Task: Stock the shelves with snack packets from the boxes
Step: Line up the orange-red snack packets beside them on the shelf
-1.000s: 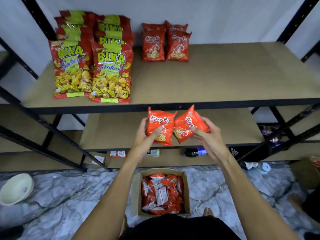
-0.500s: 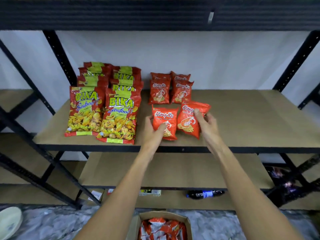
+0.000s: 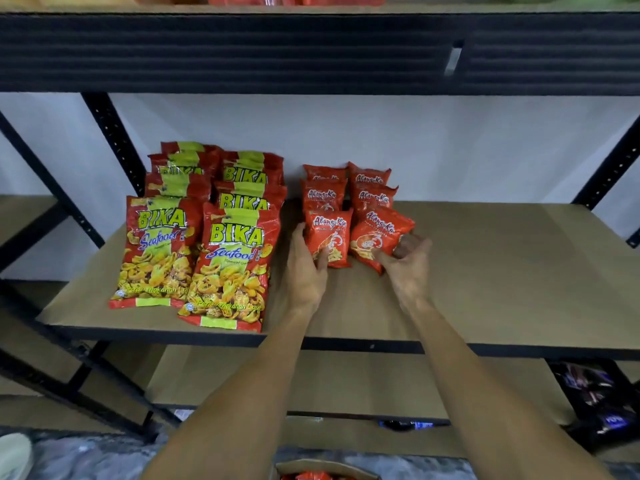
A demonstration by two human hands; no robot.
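Note:
Two small orange-red snack packets lie on the brown shelf board, in front of two short rows of the same packets. My left hand grips the left packet, thumb on its front. My right hand holds the tilted right packet, fingers curled behind its right edge. At the bottom edge shows the rim of a cardboard box with more red packets inside.
Large red and yellow Bika seafood bags fill the shelf's left part. The right half of the board is bare. A black shelf beam runs overhead. Lower shelves, dark packets at the lower right and a marble floor lie below.
Both hands have carried the two packets from below the shelf up onto it and pushed them back against the rows. The view has tilted upward.

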